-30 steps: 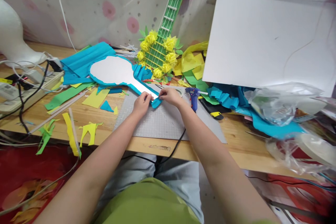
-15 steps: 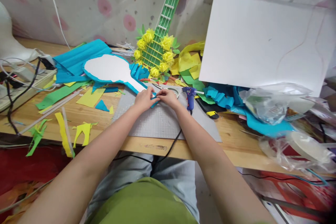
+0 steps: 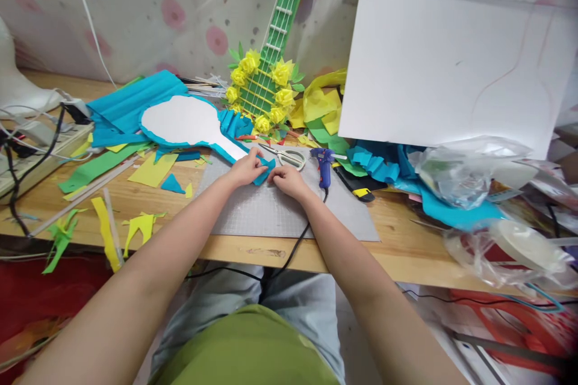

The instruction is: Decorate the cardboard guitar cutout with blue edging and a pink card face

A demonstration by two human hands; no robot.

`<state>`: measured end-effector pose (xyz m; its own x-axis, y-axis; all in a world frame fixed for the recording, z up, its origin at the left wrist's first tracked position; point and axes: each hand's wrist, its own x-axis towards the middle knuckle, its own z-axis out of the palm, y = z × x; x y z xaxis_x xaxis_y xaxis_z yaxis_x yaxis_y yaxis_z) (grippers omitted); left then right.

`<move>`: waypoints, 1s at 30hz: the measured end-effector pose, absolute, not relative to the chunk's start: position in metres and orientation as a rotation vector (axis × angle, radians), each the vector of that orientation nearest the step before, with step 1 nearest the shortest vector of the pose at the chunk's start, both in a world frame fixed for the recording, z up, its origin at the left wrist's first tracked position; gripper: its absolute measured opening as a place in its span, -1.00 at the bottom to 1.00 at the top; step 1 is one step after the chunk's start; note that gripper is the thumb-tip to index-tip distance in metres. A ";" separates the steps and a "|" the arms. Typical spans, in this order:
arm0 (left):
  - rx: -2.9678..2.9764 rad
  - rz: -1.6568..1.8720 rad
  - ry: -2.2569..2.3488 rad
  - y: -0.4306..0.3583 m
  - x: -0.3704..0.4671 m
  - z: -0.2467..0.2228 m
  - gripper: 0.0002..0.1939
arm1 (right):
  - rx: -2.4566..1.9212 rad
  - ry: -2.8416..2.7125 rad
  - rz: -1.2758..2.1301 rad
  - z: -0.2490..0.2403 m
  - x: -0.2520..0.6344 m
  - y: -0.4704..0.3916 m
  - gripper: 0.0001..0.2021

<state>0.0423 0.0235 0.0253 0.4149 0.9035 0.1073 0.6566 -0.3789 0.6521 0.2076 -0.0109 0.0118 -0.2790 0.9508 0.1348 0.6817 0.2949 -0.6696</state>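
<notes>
A white guitar-shaped cutout (image 3: 180,121) edged with blue crepe paper lies slanted, its narrow neck toward me. My left hand (image 3: 246,169) is closed on the end of that neck. Beyond its fingers a blue crepe paper flap (image 3: 264,172) sticks out over the grey cutting mat (image 3: 253,210). My right hand (image 3: 288,181) is just right of the flap, fingers curled together; whether they pinch anything is hidden. Scissors (image 3: 293,159) with pale handles lie behind my right hand. A blue glue gun (image 3: 324,167) stands to their right.
A green paper guitar (image 3: 261,93) with yellow flowers leans at the back. A white board (image 3: 442,72) with a drawn outline stands right. Paper scraps (image 3: 153,167) and a power strip (image 3: 58,144) lie left; plastic bags (image 3: 465,174) and a tape roll (image 3: 526,246) lie right.
My right hand has moved slightly right and down, away from my left hand. The blue flap at the neck's end now shows between them. The scissors are more exposed.
</notes>
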 end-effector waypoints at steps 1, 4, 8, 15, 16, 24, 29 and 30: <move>2.139 0.635 1.314 0.024 0.042 0.025 -0.75 | -1.449 -2.038 0.666 0.011 0.206 -0.010 -0.74; 2.095 0.655 1.308 0.026 0.042 0.023 -0.75 | -1.408 -2.024 0.644 0.008 0.203 -0.004 -0.72; 2.035 0.654 1.278 0.030 0.042 0.019 -0.75 | -1.350 -2.042 0.630 0.007 0.205 -0.003 -0.71; 2.032 0.642 1.283 0.033 0.042 0.020 -0.75 | -1.332 -2.056 0.681 0.011 0.201 -0.016 -0.67; 2.031 0.635 1.290 0.033 0.042 0.020 -0.75 | -1.336 -2.062 0.675 0.012 0.199 -0.016 -0.67; 1.968 0.624 1.309 0.032 0.043 0.025 -0.72 | -1.312 -2.046 0.722 0.013 0.195 -0.019 -0.68; 1.668 0.737 1.117 0.029 0.036 0.040 -0.81 | -1.487 -1.805 0.613 0.019 0.206 -0.014 -0.71; 1.607 0.789 1.098 0.029 0.033 0.043 -0.83 | -1.551 -1.747 0.531 0.022 0.209 -0.012 -0.72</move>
